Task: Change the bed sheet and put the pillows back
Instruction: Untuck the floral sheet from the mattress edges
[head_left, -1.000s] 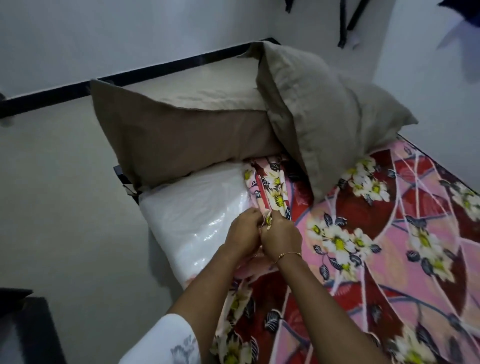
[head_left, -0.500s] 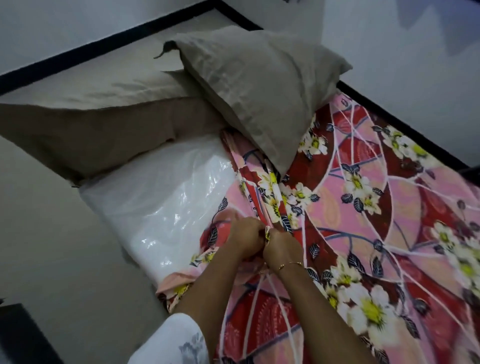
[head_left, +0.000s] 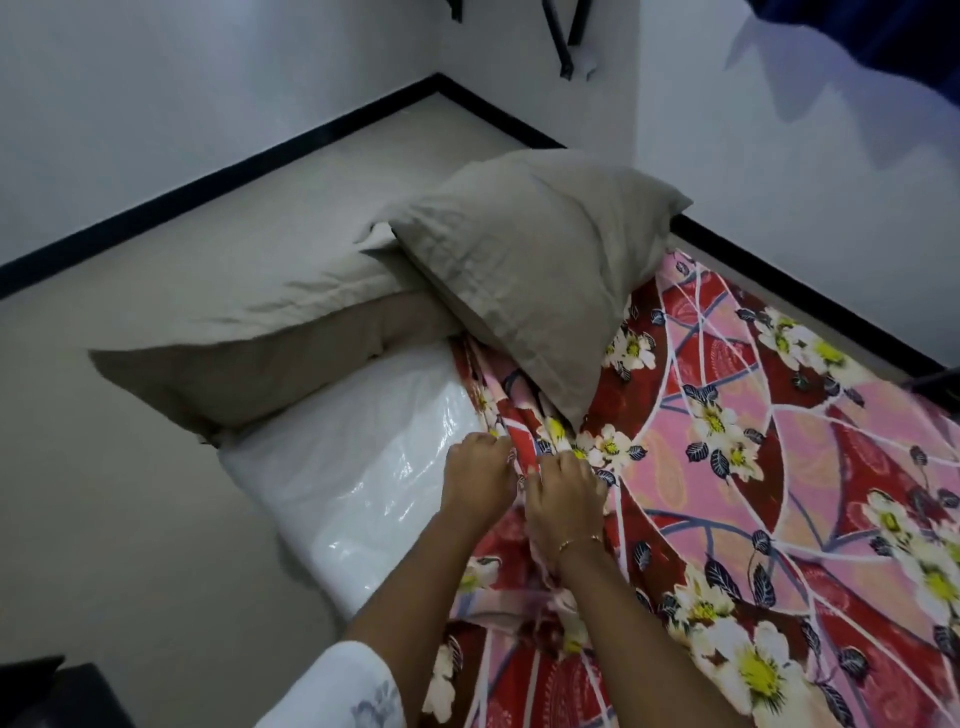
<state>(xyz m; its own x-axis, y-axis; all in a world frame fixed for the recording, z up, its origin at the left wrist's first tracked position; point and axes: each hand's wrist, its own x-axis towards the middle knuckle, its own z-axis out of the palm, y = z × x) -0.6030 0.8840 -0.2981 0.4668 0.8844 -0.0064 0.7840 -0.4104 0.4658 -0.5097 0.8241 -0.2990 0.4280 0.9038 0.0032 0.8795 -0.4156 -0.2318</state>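
**A:** Gripping the sheet (head_left: 727, 467), are both hands on it?

**B:** Yes. The floral sheet covers most of the mattress (head_left: 353, 467), but its bunched edge stops short of the near corner, where shiny plastic-wrapped mattress shows bare. The left hand (head_left: 480, 480) and right hand (head_left: 566, 491) sit side by side at that gathered edge, fingers curled and pinching folds of cloth.

**A:** And the pillows?

**B:** Two beige ones at the head. The flat pillow (head_left: 249, 353) lies partly on the bare corner; the top pillow (head_left: 530, 260) leans over it, its lower corner resting on the sheet just beyond the hands.

**A:** How should this step go?

**B:** My guess: spread the hands apart along the hem, then draw the cloth toward the bare corner evenly (one tight bunch only drags wrinkles). The pillows weigh on the cloth and corner, so lifting them off first would likely help. Tuck once the plastic is covered.
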